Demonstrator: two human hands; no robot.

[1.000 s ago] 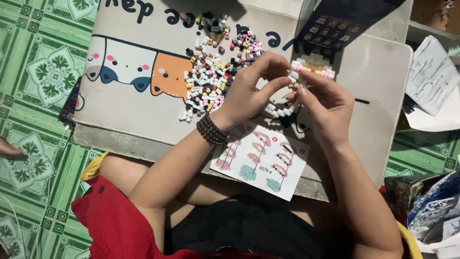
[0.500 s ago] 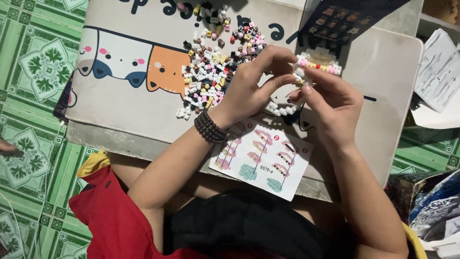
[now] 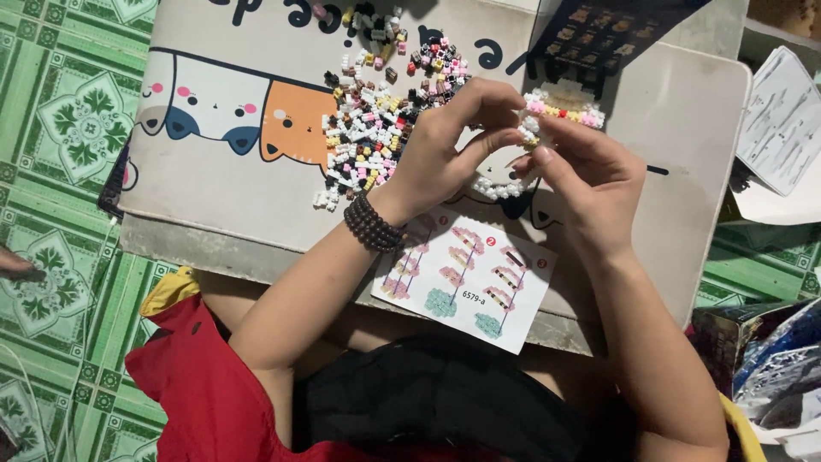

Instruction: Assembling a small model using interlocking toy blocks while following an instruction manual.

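My left hand and my right hand meet above a small low table. Between their fingertips they pinch a small block model of white, pink and yellow mini bricks. A dark bead bracelet circles my left wrist. A pile of loose mini bricks in white, pink, black and yellow lies just left of my left hand. Below my hands a building instruction sheet lies on the table's near edge. A ring of white bricks rests on the table under my hands.
The table top carries cartoon cat pictures. A dark printed sheet lies at the back. White papers sit at the right, glossy bags at lower right. Green patterned floor tiles spread to the left.
My view has shifted slightly, so the table sits a little lower and to the right in the frame. Both hands stay together on the small model, fingers adjusting it.
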